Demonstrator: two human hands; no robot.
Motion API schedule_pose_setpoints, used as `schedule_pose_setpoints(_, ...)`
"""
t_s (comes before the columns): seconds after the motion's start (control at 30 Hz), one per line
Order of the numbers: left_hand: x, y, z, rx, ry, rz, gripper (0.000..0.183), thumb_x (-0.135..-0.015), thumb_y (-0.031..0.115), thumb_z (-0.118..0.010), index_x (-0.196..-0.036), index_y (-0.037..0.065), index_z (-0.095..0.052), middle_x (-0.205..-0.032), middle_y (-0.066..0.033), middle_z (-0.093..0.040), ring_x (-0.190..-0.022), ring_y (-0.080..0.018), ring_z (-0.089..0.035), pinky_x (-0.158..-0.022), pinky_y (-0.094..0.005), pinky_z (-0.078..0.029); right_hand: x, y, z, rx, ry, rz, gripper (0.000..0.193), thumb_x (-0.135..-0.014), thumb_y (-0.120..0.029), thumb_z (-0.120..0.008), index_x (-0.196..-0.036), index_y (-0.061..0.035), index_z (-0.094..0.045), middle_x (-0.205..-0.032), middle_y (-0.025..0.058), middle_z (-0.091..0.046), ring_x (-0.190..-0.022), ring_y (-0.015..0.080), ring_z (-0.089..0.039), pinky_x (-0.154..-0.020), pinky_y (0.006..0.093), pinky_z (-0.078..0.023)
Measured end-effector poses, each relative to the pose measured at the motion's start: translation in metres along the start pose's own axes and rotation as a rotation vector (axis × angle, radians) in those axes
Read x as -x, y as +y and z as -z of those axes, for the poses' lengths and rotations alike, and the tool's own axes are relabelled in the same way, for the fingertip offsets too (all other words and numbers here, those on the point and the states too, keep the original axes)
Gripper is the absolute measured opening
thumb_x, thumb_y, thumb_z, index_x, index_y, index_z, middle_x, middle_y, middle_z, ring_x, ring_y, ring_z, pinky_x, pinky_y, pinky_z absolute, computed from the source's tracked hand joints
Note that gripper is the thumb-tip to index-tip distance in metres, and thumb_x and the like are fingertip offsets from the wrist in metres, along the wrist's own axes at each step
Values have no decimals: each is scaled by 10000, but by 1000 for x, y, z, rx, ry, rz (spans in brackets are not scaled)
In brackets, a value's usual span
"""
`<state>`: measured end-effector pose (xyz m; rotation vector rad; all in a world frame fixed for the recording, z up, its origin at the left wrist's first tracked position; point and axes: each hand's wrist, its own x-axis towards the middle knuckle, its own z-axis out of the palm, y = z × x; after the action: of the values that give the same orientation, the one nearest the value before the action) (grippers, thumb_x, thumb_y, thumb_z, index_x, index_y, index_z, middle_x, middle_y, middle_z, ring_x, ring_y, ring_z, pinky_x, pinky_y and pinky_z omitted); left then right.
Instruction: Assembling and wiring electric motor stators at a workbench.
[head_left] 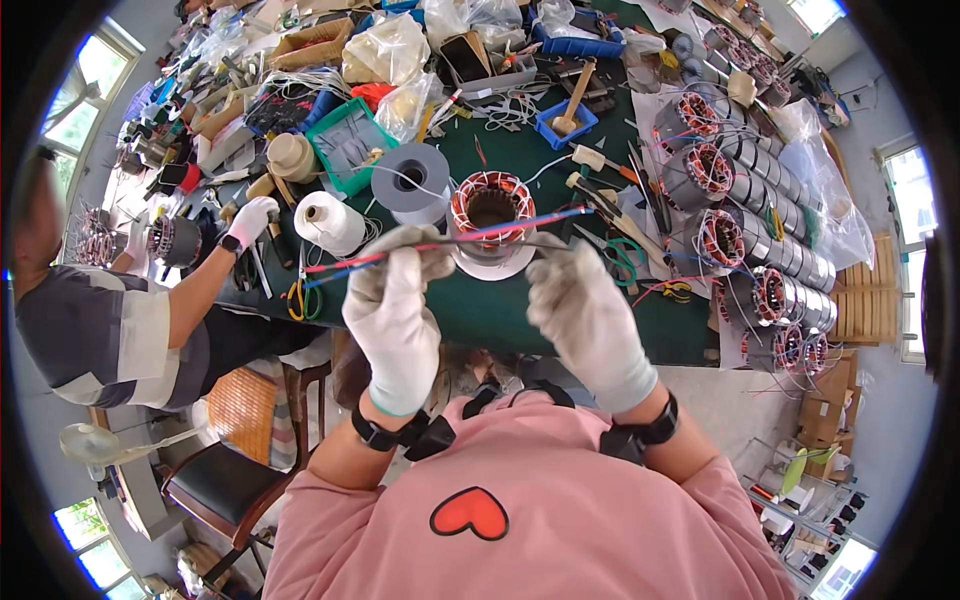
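Note:
A motor stator point(462, 212) with red-bound copper windings stands on a white round base point(495, 264) at the middle of the bench. Held across its near side is a bundle of red and blue lead wires point(345, 262). My left hand point(398, 315), in a white glove, pinches this bundle. Opposite it, my gloved right hand point(590, 315) is closed on a thin dark strand at the bundle's right; whether that is wire or sleeving I cannot tell. Beyond my left hand are a grey spool point(425, 198) and a white thread cone point(330, 224).
At the right lie green-handled scissors point(622, 262), a mallet point(600, 200) and rows of finished-looking stators point(712, 240). A green tray point(350, 145) and a blue tray point(566, 125) with a mallet sit farther back. To the left, a co-worker point(130, 310) works beside another stator point(175, 240).

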<state>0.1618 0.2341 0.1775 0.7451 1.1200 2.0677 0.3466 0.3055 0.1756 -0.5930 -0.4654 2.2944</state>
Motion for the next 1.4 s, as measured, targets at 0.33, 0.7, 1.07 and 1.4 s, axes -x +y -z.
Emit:
schedule_pose_setpoints(0.33, -3, 27, 5, -141, 119, 87, 283, -1013, 208, -633, -1151, -38, -654, -1018, -96, -705, -865, -147, -701, -764, -268, -568, -10, -87, 28, 357, 166, 525, 274, -1069, -288, -497, -1030, -43, -612, -938, 87, -675, -717, 144, -612, -615, 279, -483)
schedule_pose_setpoints(0.7, -29, 6, -46, -331, -118, 647, 291, -961, 321, -693, -1016, 36, -693, -832, 0, -677, -615, -43, -583, -565, -210, -451, -27, -68, -28, 1106, -144, -332, 367, -1034, -311, -519, -1134, 8, -669, -849, 106, -752, -686, 135, -715, -562, 237, -537)
schedule_pose_setpoints(1.07, -27, -10, -42, -422, -188, 683, 330, -912, 344, -750, -962, 23, -694, -727, 5, -643, -612, -45, -551, -561, -207, -415, -25, -62, -6, 1055, -167, -406, 321, -1023, -308, -584, -1127, -22, -686, -830, 101, -756, -673, 92, -696, -541, 222, -527)
schedule_pose_setpoints(1.4, -20, -25, -51, -468, -415, 671, 525, -1026, 449, -525, -1273, -8, -605, -1053, -97, -693, -854, -156, -698, -757, -275, -549, -36, -62, 18, 774, 93, -66, 328, -1029, -318, -589, -1116, -17, -687, -899, 101, -764, -691, 139, -721, -572, 234, -541)
